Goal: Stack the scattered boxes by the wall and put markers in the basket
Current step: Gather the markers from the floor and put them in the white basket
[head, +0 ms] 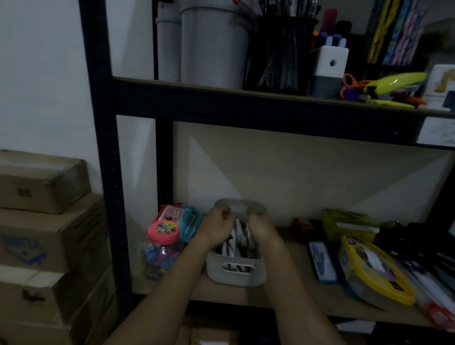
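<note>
Setting: dim black rack (100,138) against a white wall; wooden shelf (285,295) holds the things.
Boxes: cardboard boxes (19,231) stacked left of the rack by the wall; blue print on one, too blurred to read.
Basket: grey basket (235,271) mid-shelf, markers (236,241) standing inside.
Left hand: left hand (215,225) curls over the basket's far left rim, gripping it.
Right hand: right hand (263,229) curls over the far right rim, gripping it.
Nearby: pink-lidded jar (161,246) just left of the basket; yellow-rimmed case (375,274) to the right.
Writing: white label (447,131) on the upper beam, illegible.
Unclear: fingertips blurred; lower shelf dark.
</note>
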